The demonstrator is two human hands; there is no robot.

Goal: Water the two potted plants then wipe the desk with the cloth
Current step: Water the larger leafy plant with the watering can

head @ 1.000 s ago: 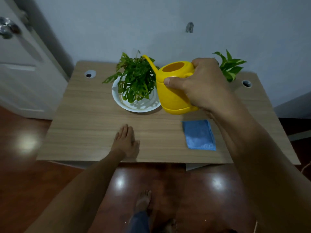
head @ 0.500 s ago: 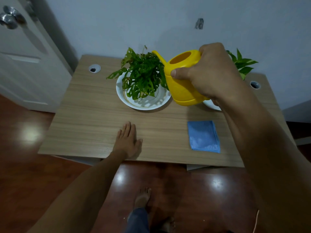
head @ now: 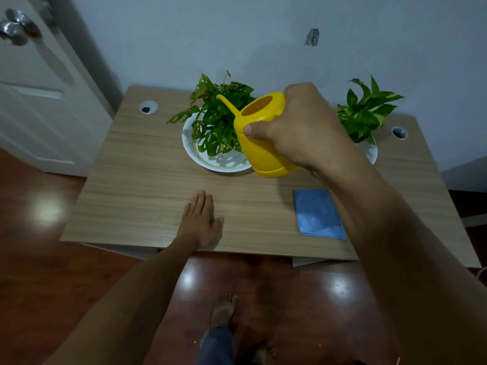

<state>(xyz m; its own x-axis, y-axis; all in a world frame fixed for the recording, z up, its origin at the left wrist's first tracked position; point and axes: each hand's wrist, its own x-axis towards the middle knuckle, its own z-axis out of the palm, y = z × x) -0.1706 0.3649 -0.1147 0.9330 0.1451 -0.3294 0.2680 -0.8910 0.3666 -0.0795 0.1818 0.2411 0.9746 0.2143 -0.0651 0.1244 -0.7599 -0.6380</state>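
My right hand (head: pixel 303 127) grips a yellow watering can (head: pixel 261 143) held above the wooden desk (head: pixel 137 185). The can tilts left and its thin spout reaches over the leafy green plant (head: pixel 216 119), which stands on a white plate (head: pixel 218 164). A second plant with yellow-green leaves (head: pixel 369 111) stands at the back right, partly hidden behind my right hand. A folded blue cloth (head: pixel 316 212) lies on the desk near the front, under my right forearm. My left hand (head: pixel 200 219) rests flat on the desk near its front edge, fingers together.
Two round cable holes sit in the desk's back corners, the left hole (head: pixel 148 107) and the right hole (head: pixel 399 132). A white door (head: pixel 39 101) stands at the left. The desk backs onto a pale wall. My bare feet (head: pixel 224 309) stand on the glossy red-brown floor.
My right hand has lifted the watering can and tipped it further left, bringing the spout over the left plant. My left hand has stayed flat on the desk.
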